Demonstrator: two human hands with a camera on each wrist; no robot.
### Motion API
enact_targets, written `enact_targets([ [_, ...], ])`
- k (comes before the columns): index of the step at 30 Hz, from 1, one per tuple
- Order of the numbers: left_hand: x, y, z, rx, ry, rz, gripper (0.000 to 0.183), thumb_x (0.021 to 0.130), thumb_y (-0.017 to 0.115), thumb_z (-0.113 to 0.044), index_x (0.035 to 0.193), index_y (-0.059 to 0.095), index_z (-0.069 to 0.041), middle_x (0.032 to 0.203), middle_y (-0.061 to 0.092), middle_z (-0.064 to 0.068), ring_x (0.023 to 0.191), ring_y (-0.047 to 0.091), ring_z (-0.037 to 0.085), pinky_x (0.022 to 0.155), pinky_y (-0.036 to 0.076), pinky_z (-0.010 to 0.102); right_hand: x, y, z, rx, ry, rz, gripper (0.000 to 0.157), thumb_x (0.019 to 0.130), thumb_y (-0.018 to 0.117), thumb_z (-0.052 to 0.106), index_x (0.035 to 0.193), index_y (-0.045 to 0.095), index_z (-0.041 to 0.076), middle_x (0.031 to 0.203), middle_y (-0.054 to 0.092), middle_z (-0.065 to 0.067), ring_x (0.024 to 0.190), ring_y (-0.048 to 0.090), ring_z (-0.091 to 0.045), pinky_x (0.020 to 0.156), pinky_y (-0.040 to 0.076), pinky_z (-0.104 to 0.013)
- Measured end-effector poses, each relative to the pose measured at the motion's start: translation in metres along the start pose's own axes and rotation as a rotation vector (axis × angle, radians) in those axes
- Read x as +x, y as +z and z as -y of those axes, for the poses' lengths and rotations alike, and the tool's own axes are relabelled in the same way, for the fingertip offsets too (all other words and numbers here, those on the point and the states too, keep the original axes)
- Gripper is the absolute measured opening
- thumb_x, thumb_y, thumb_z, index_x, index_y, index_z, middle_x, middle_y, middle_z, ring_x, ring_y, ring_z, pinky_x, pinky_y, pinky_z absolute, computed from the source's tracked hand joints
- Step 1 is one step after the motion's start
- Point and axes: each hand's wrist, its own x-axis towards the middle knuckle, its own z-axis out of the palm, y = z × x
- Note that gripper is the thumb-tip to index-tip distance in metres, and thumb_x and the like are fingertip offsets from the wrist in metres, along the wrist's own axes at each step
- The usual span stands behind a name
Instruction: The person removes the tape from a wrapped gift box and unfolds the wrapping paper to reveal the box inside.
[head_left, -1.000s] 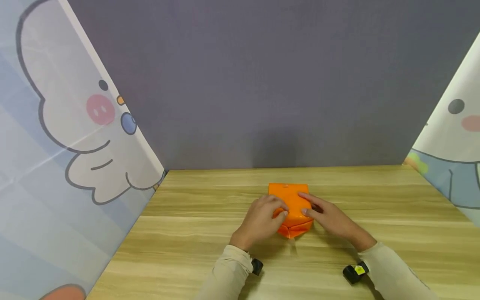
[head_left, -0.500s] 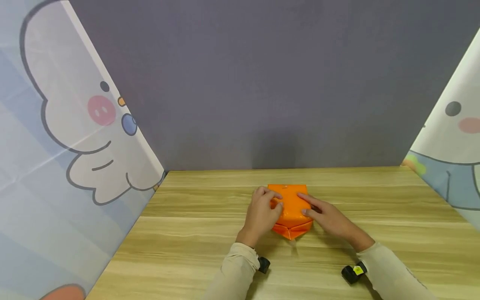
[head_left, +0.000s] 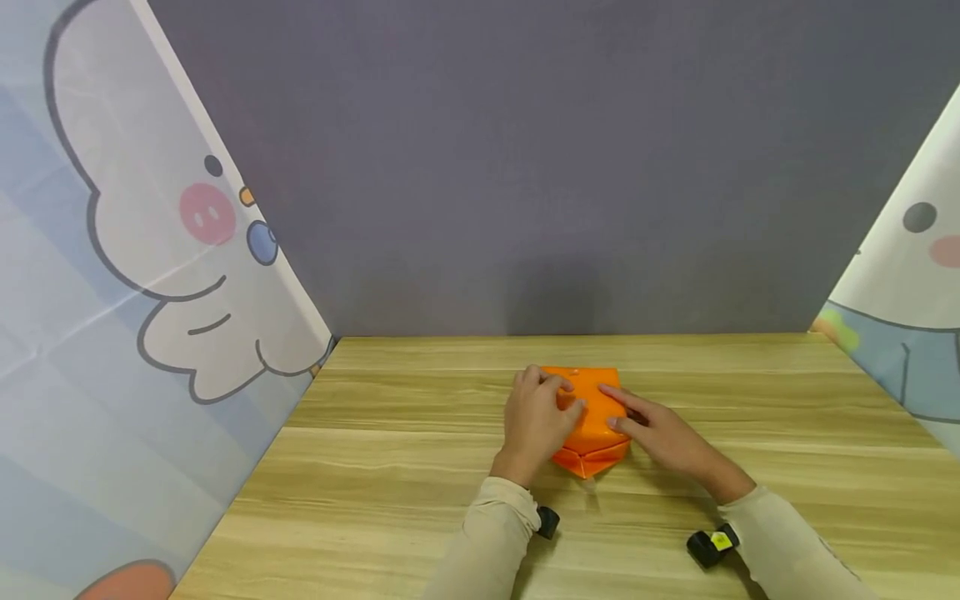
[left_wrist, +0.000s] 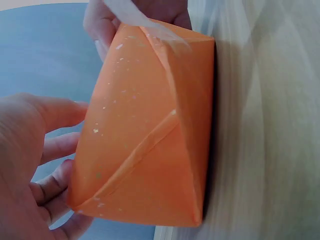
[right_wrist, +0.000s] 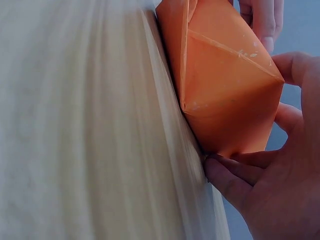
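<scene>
Toward the far side of the table (head_left: 360,500), right of its middle, the orange packet (head_left: 597,412) lies flat side up, its folded end facing near. Left hand (head_left: 534,421) comes over its left edge, fingers bent and parted, thumb and a fingertip apart at the top face; whether the hidden fingers grip the left side, I cannot tell. Right hand (head_left: 671,437) clasps the right side, thumb and forefinger on top, the other fingers tucked low beside the table, as the right wrist view shows. A clear strip (left_wrist: 135,14) trails from the near end.

My worry is the packet's shape. The walls look thin, so uneven squeezing could buckle the top or dent one side. The end fold (left_wrist: 135,157) seems only creased; a sideways twist might spring it loose. The strip, if it catches under a finger or the base, could tug that end out of line. With the right hand's hold looking the surer, a hard pull from that side could swing the packet askew or drag it out from under the left fingertips. The glossy face may also let fingers slide.
</scene>
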Motion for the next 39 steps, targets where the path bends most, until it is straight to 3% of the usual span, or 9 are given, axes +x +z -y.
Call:
enact_targets([
  [24,0.000,0.007,0.008,0.071,0.036,-0.062,0.016,0.086,0.080,-0.037,0.086,0.077,-0.021,0.092,0.057,-0.006,0.088,0.052,0.013,0.066,0.048,0.025,0.000,0.000,0.000,-0.016,0.001,0.005,0.055,0.103,0.055,0.040,0.153,0.044,0.019,0.154,0.043,-0.011,0.133,0.048,-0.034,0.100,0.044,-0.051],
  [39,0.000,0.007,0.009,0.037,0.017,-0.071,0.015,0.087,0.078,-0.036,0.085,0.076,-0.021,0.095,0.060,-0.004,0.094,0.055,0.015,0.068,0.051,0.030,-0.001,-0.001,0.000,0.000,0.012,-0.002,0.057,0.103,0.056,0.041,0.153,0.044,0.017,0.153,0.043,-0.014,0.133,0.047,-0.037,0.102,0.042,-0.054],
])
